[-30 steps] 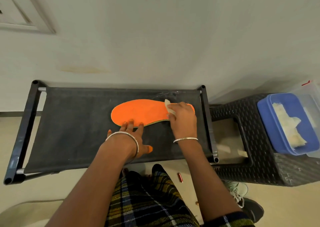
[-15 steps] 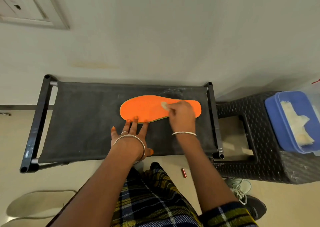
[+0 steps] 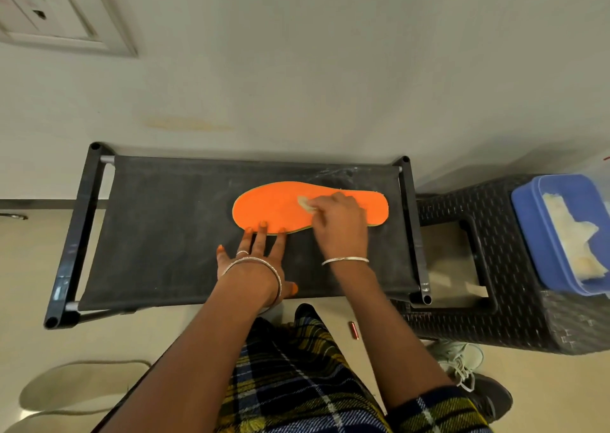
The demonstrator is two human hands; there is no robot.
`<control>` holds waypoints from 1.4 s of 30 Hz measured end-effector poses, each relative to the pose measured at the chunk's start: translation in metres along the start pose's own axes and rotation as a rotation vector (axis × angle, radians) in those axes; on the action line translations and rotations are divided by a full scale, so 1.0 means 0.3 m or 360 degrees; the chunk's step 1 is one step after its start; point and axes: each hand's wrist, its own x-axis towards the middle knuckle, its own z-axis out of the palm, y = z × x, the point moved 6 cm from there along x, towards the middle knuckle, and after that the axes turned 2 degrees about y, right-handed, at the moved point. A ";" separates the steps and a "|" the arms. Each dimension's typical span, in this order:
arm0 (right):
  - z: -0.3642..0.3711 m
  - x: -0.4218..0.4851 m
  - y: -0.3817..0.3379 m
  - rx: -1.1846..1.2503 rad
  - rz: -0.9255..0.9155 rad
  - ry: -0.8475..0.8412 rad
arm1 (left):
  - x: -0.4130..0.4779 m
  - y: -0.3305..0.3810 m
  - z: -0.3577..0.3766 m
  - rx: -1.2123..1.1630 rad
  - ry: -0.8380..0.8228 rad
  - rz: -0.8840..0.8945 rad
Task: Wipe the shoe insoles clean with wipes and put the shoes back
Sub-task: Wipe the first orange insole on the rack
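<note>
An orange insole [image 3: 270, 209] lies flat on the black fabric shelf [image 3: 165, 234] of a low rack. My right hand [image 3: 340, 226] is on the insole's middle and pinches a small whitish wipe [image 3: 305, 203] against it. My left hand [image 3: 260, 261] lies flat on the fabric with straight fingers, the fingertips pressing the insole's near edge. A dark shoe with pale laces [image 3: 475, 379] stands on the floor at the lower right, partly hidden by my right arm.
A dark woven stool [image 3: 495, 267] stands right of the rack, carrying a blue box [image 3: 534, 234] of whitish wipes. A small red object [image 3: 354, 329] lies on the floor. The wall with a socket plate [image 3: 49, 13] is behind.
My right hand has slid the wipe leftward along the insole, from its right end towards the middle. My left hand stays pressing the near edge.
</note>
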 end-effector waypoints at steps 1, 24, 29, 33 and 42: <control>-0.024 0.010 0.066 -0.0035 0.0101 0.0065 | -0.001 -0.001 -0.001 0.0003 0.0000 0.0005; -0.107 -0.010 0.251 -0.0346 0.0497 0.0315 | -0.009 0.011 -0.025 0.0034 -0.0087 -0.0031; 0.010 -0.007 0.017 -0.0142 0.0016 0.0139 | 0.001 0.015 -0.024 0.0008 -0.0076 -0.0049; 0.028 -0.034 -0.077 -0.0180 -0.0216 0.0039 | 0.004 0.017 -0.028 -0.0025 -0.0068 -0.0064; -0.125 -0.024 0.289 -0.0273 0.0557 0.0229 | 0.011 0.027 -0.029 -0.0006 -0.0080 -0.0061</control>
